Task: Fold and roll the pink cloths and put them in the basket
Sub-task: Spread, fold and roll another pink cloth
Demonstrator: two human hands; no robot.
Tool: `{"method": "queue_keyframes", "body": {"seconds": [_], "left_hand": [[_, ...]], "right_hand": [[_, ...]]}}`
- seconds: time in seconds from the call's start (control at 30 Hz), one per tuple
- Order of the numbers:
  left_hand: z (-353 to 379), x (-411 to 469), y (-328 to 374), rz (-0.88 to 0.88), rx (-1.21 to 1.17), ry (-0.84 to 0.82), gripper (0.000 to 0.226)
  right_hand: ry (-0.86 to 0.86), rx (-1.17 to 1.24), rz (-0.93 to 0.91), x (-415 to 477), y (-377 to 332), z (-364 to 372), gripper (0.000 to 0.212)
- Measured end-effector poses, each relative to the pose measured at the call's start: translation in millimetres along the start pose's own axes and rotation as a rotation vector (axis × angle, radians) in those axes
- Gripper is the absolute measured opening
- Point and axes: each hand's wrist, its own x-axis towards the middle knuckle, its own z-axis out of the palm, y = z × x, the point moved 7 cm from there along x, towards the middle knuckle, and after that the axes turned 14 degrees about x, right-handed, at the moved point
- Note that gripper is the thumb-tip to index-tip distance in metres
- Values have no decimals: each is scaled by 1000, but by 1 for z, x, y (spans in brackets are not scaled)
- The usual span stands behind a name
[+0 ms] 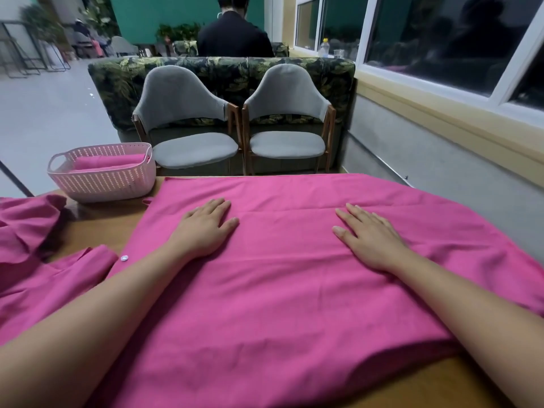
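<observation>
L hand (pixel 206 228) lies flat, palm down, fingers straight & close together, pressing on the spread cloth (pixel 279 304). It grips nothing. R hand (pixel 368 240) is the same: flat, palm down, fingers straight & a bit fanned, resting on the cloth w/ no grip. The hands are well apart, both just below a crease running side to side across the cloth. Both forearms lie over its near half.

The cloth is pink & covers most of the table (pixel 97 231). Its far edge sits at the table's far edge & its right side droops over the side. A small white round thing (pixel 124 257) sits at its left edge; can't tell what it is.

To the left are a crumpled pink heap (pixel 26 228) & a flatter pink piece (pixel 44 295), the latter just beside the spread cloth.

The basket (pixel 103 184), pale pink w/ slotted walls, stands on the table's far-left corner, just beside the cloth's far-left corner. Rolled pink cloths (pixel 109 161) lie inside.

Beyond the table are the left grey chair (pixel 188 113), the right grey chair (pixel 290 110) & a leaf-print sofa back (pixel 117 83). Behind that a person in a dark top (pixel 234 36) sits facing away. Window (pixel 441 39) on the right, w/ a bottle (pixel 324 48) on the sill.
</observation>
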Motion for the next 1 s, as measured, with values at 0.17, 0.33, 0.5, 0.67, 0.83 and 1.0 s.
{"method": "queue_keyframes", "body": {"seconds": [0.17, 0.33, 0.5, 0.67, 0.83, 1.0], "left_hand": [[0, 29, -10, -2, 8, -1, 73], [3, 52, -17, -5, 8, -16, 74], [5, 72, -22, -11, 18, -15, 74], [4, 87, -25, -10, 22, -13, 73], [5, 94, -25, -4, 25, 1, 73], [1, 85, -22, 34, -2, 43, 66]], "right_hand": [[3, -13, 5, 31, 1, 2, 77], [13, -15, 3, 58, 0, 3, 75], [19, -15, 2, 77, 0, 3, 77], [24, -17, 12, 89, -1, 2, 74], [28, -11, 23, 95, 0, 2, 75], [32, -8, 23, 90, -2, 1, 71]]}}
